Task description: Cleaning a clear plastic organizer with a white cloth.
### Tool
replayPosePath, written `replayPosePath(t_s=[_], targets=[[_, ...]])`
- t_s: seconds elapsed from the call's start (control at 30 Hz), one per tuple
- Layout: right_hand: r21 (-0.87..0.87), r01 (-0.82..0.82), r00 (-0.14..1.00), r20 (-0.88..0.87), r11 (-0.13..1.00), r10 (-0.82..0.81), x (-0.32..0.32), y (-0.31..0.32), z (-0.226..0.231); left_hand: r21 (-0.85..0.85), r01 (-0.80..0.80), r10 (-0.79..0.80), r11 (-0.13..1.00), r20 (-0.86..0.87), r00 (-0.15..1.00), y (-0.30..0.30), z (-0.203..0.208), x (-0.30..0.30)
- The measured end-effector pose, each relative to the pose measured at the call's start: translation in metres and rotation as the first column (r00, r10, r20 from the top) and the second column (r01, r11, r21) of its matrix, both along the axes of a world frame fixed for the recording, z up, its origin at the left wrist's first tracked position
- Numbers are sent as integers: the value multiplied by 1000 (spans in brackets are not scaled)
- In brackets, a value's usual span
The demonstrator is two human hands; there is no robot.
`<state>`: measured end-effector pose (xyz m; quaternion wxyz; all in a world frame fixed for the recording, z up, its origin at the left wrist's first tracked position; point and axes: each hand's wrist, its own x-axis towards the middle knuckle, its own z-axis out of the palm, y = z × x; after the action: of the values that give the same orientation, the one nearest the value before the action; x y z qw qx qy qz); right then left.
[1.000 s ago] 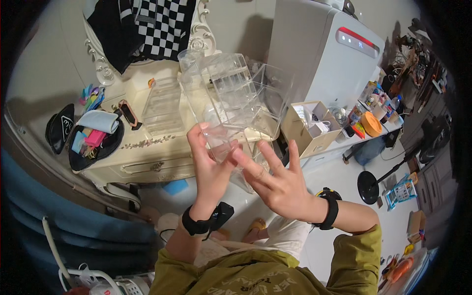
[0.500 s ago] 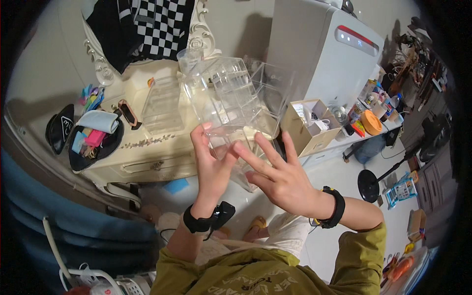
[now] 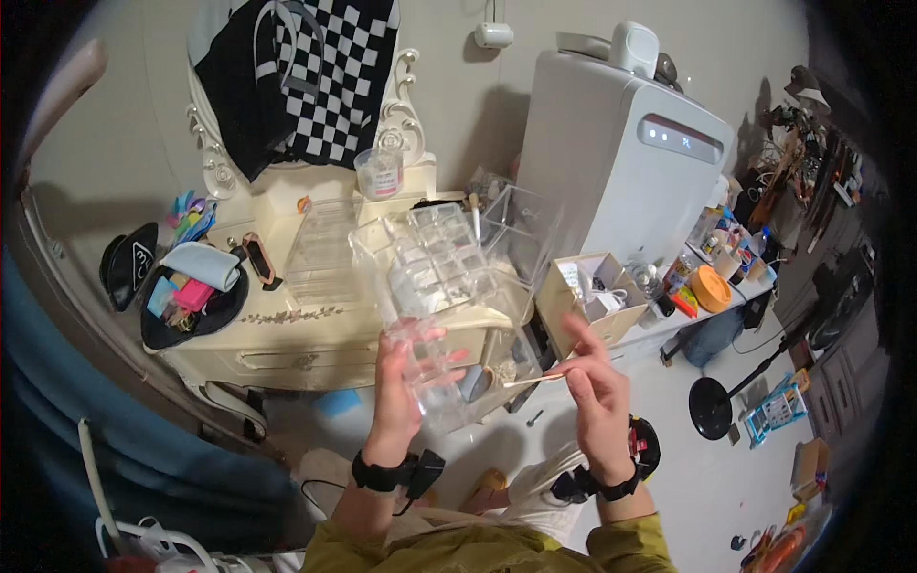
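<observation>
My left hand [image 3: 390, 396] grips a clear plastic box [image 3: 441, 406] from its left side, with the fingers seen through the transparent wall. To the right of the box, my right hand [image 3: 600, 401] is closed in a pinch, its index finger blurred. From that pinch a thin pale stick [image 3: 533, 381] points left toward the box; its exact kind is too small to tell. Behind the held box, a clear organizer with square compartments [image 3: 444, 253] stands on the cream dressing table [image 3: 277, 361]. The clear outlines overlap, so their borders are hard to separate.
Another clear container [image 3: 330, 253] and a plastic tub [image 3: 380, 174] stand on the dressing table. At left lies a black hat [image 3: 162, 329] holding colourful packets. A cardboard box [image 3: 611, 325] with white items sits right, before a white appliance [image 3: 611, 143].
My right hand has drawn away from the clear box to the right and now pinches a thin pale stick. My left hand still holds the box, now lower in view.
</observation>
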<state>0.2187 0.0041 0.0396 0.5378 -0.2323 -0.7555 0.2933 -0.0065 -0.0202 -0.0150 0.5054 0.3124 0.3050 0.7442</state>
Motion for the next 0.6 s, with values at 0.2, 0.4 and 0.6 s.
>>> replayPosePath(t_s=[0.2, 0.4, 0.6], targets=[[-481, -659, 711, -648, 578, 272, -5, 11, -31, -23, -17, 17, 1000, 2, 1000, -11, -12, 2], [-494, -660, 708, -662, 566, 248, -3, 15, -39, -18, -88, 87, 996, -83, 993, -20, -4, 5], [324, 157, 975, 101, 933, -199, 6, -31, -9, 76, -67, 77, 995, -138, 987, -23, 8, 16]])
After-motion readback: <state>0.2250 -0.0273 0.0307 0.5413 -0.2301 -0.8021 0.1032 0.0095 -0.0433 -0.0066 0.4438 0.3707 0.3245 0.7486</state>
